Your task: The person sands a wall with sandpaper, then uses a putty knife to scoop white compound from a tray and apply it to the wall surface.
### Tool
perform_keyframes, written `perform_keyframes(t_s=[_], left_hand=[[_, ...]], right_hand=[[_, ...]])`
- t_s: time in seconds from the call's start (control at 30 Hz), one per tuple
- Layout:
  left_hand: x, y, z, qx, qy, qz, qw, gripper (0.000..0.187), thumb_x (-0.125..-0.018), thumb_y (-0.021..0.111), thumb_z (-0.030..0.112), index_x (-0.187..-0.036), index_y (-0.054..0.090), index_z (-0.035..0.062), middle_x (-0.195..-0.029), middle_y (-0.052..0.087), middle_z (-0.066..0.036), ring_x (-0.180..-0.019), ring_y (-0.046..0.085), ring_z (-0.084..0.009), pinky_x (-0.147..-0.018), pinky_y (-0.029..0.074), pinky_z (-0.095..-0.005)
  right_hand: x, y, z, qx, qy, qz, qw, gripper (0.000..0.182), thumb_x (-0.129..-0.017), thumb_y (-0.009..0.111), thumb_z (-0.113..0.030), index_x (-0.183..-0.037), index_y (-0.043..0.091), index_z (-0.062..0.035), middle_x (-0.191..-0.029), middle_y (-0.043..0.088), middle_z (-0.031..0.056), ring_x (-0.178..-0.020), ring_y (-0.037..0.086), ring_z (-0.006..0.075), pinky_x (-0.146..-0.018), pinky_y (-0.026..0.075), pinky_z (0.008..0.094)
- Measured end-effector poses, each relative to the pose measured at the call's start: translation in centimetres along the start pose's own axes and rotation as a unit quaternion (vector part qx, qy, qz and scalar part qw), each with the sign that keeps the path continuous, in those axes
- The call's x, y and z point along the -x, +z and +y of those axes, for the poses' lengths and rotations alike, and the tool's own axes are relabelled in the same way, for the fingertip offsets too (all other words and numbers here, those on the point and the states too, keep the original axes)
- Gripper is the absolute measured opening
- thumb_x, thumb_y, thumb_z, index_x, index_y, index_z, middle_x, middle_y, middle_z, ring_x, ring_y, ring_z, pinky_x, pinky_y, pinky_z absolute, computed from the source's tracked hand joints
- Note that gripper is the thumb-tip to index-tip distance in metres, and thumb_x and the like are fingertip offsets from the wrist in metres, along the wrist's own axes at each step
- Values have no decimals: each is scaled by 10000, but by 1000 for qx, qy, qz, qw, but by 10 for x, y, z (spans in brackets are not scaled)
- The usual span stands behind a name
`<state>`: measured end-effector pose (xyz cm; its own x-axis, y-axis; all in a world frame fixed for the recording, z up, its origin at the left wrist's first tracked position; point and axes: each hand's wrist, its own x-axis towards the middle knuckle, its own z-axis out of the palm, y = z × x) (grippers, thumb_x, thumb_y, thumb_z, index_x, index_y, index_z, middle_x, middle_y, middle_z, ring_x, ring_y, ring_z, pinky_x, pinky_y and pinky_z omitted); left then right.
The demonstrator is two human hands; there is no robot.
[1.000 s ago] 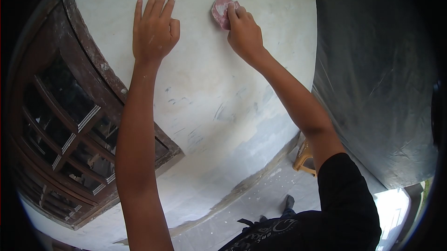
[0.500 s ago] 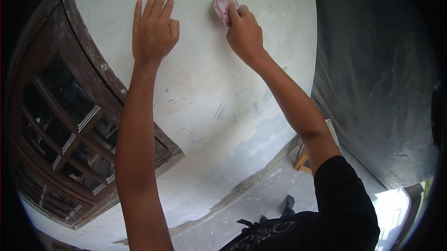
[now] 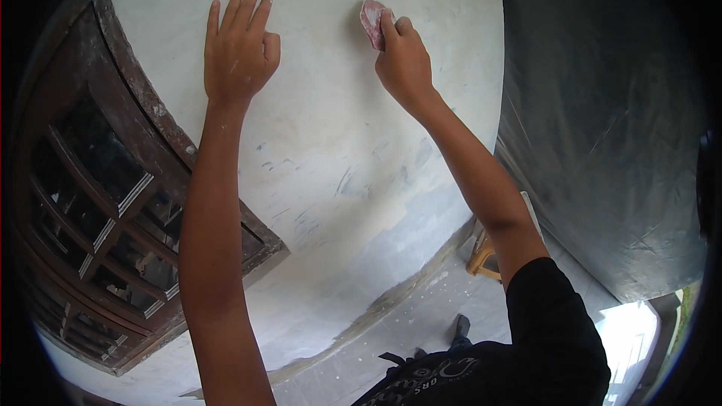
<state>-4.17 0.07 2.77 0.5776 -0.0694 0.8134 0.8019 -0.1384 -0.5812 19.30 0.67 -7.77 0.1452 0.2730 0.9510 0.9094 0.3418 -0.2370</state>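
My left hand (image 3: 238, 52) lies flat against the pale wall (image 3: 323, 90), its fingers stretched upward and nothing in it. To its right, my right hand (image 3: 406, 63) grips a folded piece of sandpaper (image 3: 371, 24), reddish with white dust on it. The sandpaper is at the wall's surface; its far side is hidden. Thumb and fingers close round its right edge. Below the hands the wall carries dark scuff marks and whiter patches.
A dark wooden window frame (image 3: 105, 22) with glass panes stands at the left. Dark plastic sheeting (image 3: 602, 120) hangs on the right. Below are a yellowish stool (image 3: 481, 255) beside the wall and a grey floor (image 3: 421, 323) with white specks.
My right hand has moved slightly right and down with the sandpaper. My left hand stays flat on the wall, while the whole view has shifted a little.
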Motion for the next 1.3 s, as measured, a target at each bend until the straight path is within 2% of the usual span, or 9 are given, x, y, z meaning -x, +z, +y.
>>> perform_keyframes(t_s=[0.13,0.3,0.43,0.63,0.83,0.9,0.93,1.13,1.3], left_hand=[[0,-1,0,2,1,1,1000,454,-855,511,79,-1285,655,63,-1465,550,-82,-1416,447,-221,-1190,295,-493],[-1,1,0,-1,-2,3,1000,450,-852,516,81,-1279,657,63,-1460,553,-86,-1416,447,-225,-1188,298,-496],[-1,0,0,-11,10,17,1000,434,-826,526,119,-1227,682,61,-1417,582,-95,-1394,464,-223,-1183,311,-485],[0,0,0,2,-1,-3,1000,448,-850,518,82,-1275,658,68,-1461,551,-83,-1413,449,-226,-1182,307,-502],[1,0,-2,26,6,15,1000,436,-860,507,72,-1270,657,57,-1435,575,-90,-1397,470,-244,-1174,314,-509],[0,1,-4,43,3,19,999,436,-864,503,69,-1273,655,52,-1430,580,-94,-1395,473,-250,-1175,309,-512],[3,2,-2,55,4,27,998,436,-869,498,67,-1275,652,47,-1424,584,-97,-1392,477,-256,-1176,304,-514],[27,16,59,144,-72,49,986,430,-899,496,110,-1305,624,43,-1439,564,-127,-1419,439,-299,-1183,251,-564],[47,19,179,306,-160,18,938,463,-930,467,105,-1378,554,27,-1492,502,-148,-1451,384,-324,-1202,188,-570]], right_hand=[[48,23,0,66,-79,-17,995,593,-761,564,80,-1342,463,139,-1084,551,169,-933,594,303,-614,599,341],[106,-6,-27,-102,-42,-174,979,734,-705,635,99,-1412,437,66,-1076,515,176,-955,579,334,-719,574,425],[29,-10,-21,-112,19,-31,993,660,-743,589,118,-1387,450,65,-971,501,176,-861,562,342,-700,508,430],[6,31,-16,14,-11,20,1000,582,-771,590,88,-1337,460,132,-1171,559,210,-994,591,344,-706,597,388],[94,-16,-24,-145,-15,-137,980,592,-786,553,89,-1373,475,67,-984,502,184,-939,573,309,-653,532,422],[107,-36,-7,-281,120,-184,934,468,-822,527,67,-1288,503,98,-928,535,176,-838,612,277,-639,514,399],[106,-48,3,-384,281,-251,843,333,-862,517,25,-1183,524,114,-870,578,166,-704,636,238,-629,519,375],[126,-88,85,-431,347,-287,782,276,-881,530,-44,-1106,574,109,-842,594,85,-673,596,162,-648,541,321],[155,-104,149,-414,360,-255,796,334,-845,546,-64,-1096,543,155,-902,622,156,-712,655,203,-630,591,326]])
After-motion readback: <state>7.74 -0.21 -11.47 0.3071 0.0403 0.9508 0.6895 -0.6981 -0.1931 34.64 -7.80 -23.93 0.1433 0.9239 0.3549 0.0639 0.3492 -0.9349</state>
